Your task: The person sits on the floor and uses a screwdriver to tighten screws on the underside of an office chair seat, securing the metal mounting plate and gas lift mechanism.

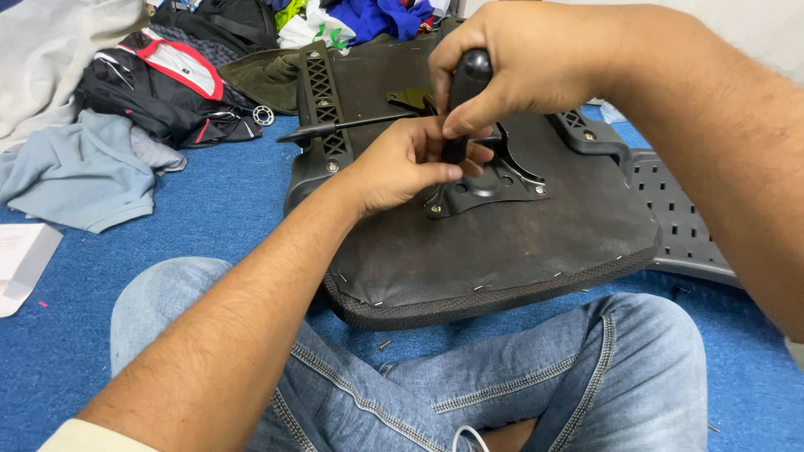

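Black screwdriver (466, 92) stands upright on the seat's metal plate (494, 180), right hand (519, 59) wrapped round its handle, left hand (402, 163) pinching the shaft.

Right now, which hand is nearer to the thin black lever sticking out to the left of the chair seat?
Left. The left hand lies just below the lever, close to its inner end. The right hand is higher, gripping the black tool handle.

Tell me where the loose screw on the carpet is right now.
In the head view, the loose screw lies on the blue carpet, just below the upturned seat's front edge, beside the jeans.
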